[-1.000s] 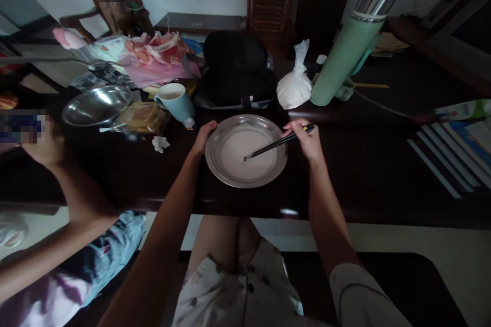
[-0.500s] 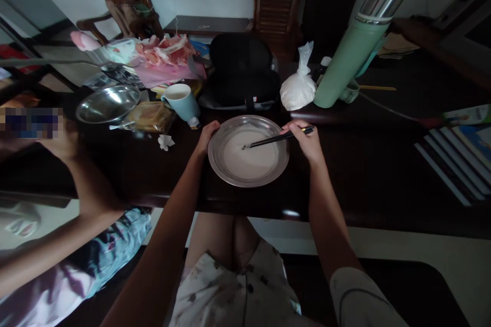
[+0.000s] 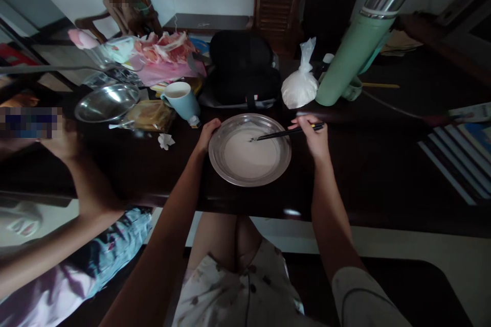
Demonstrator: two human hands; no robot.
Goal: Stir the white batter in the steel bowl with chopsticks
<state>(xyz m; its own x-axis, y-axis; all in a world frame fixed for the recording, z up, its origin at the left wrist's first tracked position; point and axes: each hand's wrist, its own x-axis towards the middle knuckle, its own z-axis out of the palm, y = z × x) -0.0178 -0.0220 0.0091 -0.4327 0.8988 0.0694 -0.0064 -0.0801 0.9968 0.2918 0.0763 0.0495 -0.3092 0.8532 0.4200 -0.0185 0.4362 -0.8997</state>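
A round metal bowl (image 3: 219,166) with a pale, milky liquid (image 3: 249,156) in it stands on the dark table in front of me. At its left rim, my left hand (image 3: 208,134) is closed on the edge, with part of the fingers hidden. Black chopsticks (image 3: 282,133) are gripped in my right hand (image 3: 312,133), to the right of the bowl. Their tips reach over the rim and dip into the liquid near its far side.
Behind the bowl lies a black bag (image 3: 243,74). A knotted bag of white powder (image 3: 299,89) and a green thermos (image 3: 353,59) stand back right. At left are a blue mug (image 3: 181,103), an empty metal bowl (image 3: 107,103) and another person's arm (image 3: 90,184). Books (image 3: 460,163) lie far right.
My right hand has shifted a little to the right, drawing the chopstick tips to the right through the liquid. My left hand stays on the bowl's rim.
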